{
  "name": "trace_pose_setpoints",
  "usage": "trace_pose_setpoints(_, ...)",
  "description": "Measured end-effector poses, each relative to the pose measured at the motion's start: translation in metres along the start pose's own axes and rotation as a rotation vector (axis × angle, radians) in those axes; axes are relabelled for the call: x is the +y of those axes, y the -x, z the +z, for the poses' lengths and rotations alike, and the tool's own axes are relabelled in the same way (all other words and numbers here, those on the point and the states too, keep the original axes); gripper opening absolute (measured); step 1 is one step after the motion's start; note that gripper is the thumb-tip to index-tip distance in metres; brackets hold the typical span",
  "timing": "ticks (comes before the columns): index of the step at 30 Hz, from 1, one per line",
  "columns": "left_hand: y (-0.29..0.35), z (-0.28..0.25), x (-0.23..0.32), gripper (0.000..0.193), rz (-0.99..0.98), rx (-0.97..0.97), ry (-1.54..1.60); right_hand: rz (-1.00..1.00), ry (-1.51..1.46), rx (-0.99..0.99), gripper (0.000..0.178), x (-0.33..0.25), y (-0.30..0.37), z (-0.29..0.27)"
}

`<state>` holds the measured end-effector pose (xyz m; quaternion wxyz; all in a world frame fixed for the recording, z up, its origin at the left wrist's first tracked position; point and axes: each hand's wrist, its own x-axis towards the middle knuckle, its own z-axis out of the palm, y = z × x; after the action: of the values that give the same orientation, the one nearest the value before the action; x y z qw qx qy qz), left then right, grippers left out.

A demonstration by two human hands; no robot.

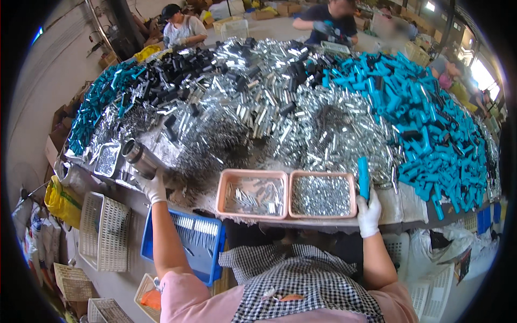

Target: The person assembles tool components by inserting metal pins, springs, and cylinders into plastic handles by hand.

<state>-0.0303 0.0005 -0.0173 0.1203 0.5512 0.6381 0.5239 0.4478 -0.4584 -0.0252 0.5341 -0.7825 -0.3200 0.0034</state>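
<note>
My left hand, in a white glove, is closed round the lower part of a silver metal flask or cup with a dark rim, tilted at the table's left front. At the right front my gloved right hand grips a teal plastic handle by its lower end and holds it nearly upright. Between the hands two pink trays stand side by side: the left tray has a loose scatter of metal pins, and the right tray is full of small shiny metal parts. My right hand is close to the right tray's edge.
Heaps of metal parts, black pieces and teal handles cover the table. A small tray sits at the left edge. Below are a blue tray and white baskets. Other people work across the table.
</note>
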Motion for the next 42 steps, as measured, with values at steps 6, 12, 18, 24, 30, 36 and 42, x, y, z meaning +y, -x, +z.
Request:
trace_pose_setpoints(6,0.143,0.002,0.109,0.061,0.467,-0.261,0.269,0.421,-0.519,0.034,0.013,-0.032,0.0,-0.02)
trace_pose_setpoints(12,0.281,0.023,0.248,0.03,0.851,-1.165,-0.02,0.433,-0.576,-0.082,0.019,-0.062,0.027,-0.061)
trace_pose_setpoints(18,0.351,0.074,0.283,0.04,0.944,-1.3,-0.376,0.418,-0.28,-0.487,0.04,-0.073,0.069,-0.097)
trace_pose_setpoints(24,0.355,0.106,0.257,0.023,1.045,-1.197,-0.307,0.105,-0.082,-0.499,0.041,-0.065,0.069,-0.1)
trace_pose_setpoints(30,0.334,0.074,0.26,0.017,1.027,-0.96,-0.046,-0.017,0.12,-0.476,0.042,-0.069,0.059,-0.099)
trace_pose_setpoints(36,0.33,0.06,0.255,0.009,0.823,-1.007,0.239,-0.184,0.263,-0.387,0.041,-0.069,0.055,-0.088)
trace_pose_setpoints(42,0.328,0.026,0.267,0.009,0.813,-1.054,0.358,-0.149,0.346,-0.457,0.045,-0.086,0.053,-0.089)
